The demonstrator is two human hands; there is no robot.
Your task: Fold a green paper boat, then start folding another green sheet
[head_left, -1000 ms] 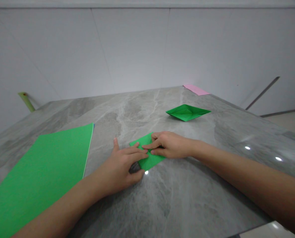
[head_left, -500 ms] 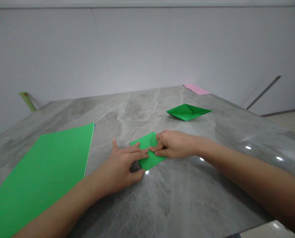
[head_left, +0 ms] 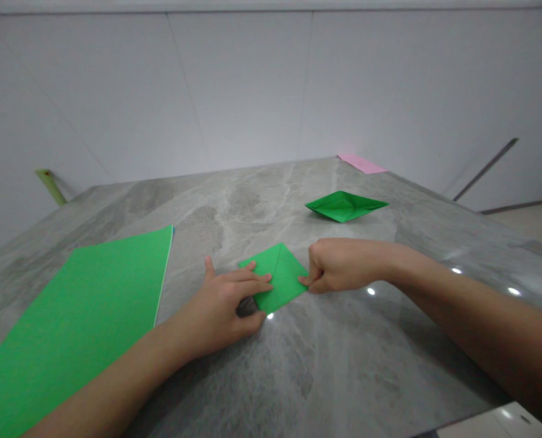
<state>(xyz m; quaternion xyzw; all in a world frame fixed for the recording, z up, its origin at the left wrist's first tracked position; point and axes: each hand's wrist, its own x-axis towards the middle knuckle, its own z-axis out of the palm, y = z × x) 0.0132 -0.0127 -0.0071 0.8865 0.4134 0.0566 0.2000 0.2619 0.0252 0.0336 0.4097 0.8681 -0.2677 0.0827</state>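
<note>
— Down at the near edge of the gray marble table [head_left: 271, 380], all eyes are on a folded square of green paper [head_left: 277, 274]! It sits turned like a diamond, right between the hands, with a crease running down from its top point.

— And how do the hands stand?

— Apart, with the paper between them! The left hand [head_left: 216, 310] lies flat, its fingers [head_left: 255, 278] stretched across the paper's left side and pressing it against the stone.

— What about the right hand [head_left: 346, 264]?

— Curled almost into a fist at the paper's right corner, with its fingertips [head_left: 303, 281] right on that point. Pinching or only touching? From up here, I can't tell!

— What else is on the table?

— Off to the left of the hands lies a large green sheet [head_left: 70, 316], running out of the picture. Well beyond the hands sits a green paper boat [head_left: 345, 207], and a pink sheet [head_left: 361, 163] lies flat at the far corner.

— Anything past the table?

— Yes, a yellow-green stick [head_left: 50, 187] leans against the white wall [head_left: 238, 85], beyond the far left edge!
</note>
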